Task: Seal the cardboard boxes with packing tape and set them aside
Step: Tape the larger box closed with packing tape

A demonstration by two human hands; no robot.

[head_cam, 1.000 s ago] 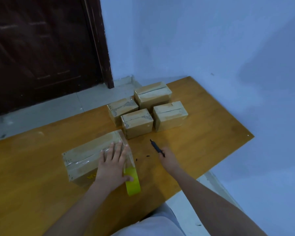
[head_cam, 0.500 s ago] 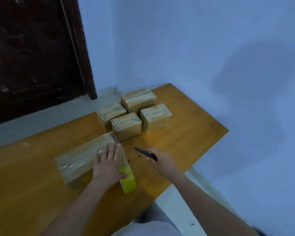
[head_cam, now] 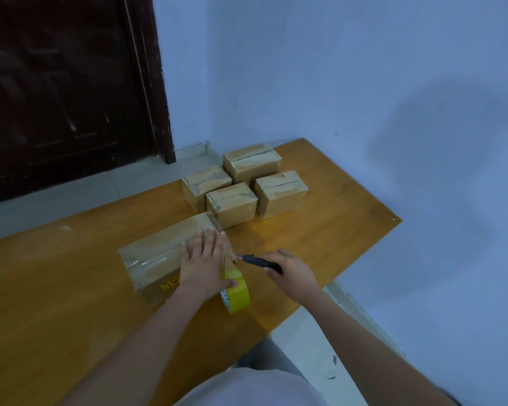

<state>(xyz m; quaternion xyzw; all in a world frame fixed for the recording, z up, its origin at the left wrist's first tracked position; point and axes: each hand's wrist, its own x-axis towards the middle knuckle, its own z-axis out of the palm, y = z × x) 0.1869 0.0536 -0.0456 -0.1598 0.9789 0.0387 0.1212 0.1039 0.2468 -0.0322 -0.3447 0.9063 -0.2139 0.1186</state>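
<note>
- The step in hand looks like cutting the tape: a strip already runs along the top of the long cardboard box [head_cam: 162, 253] and down over its right end to the yellow tape roll [head_cam: 236, 293], which stands on edge on the desk [head_cam: 320, 230] just beside that end.
- The left hand [head_cam: 203, 265] lies flat on the right part of the box top, fingers straight and spread, pressing the tape down; its thumb touches the top of the roll. This grip is open, holding nothing.
- The right hand [head_cam: 291, 271] has its grip closed round a dark utility knife [head_cam: 258, 261], the tip pointing left at the stretched tape between box end and roll. Whether the blade touches the tape I cannot tell.
- The box being sealed sits near the middle of the desk, near side; four smaller boxes [head_cam: 247, 189] stand in a tight cluster at the far right, all taped across the top, so they seem finished and set aside.
- Next move, as I judge it: draw the blade across the taut strip close to the box end, keeping the left hand pressing so the tape stays tight and its thumb clear of the edge.
- After that the loose tail wants smoothing down, and the box can join the cluster.
</note>
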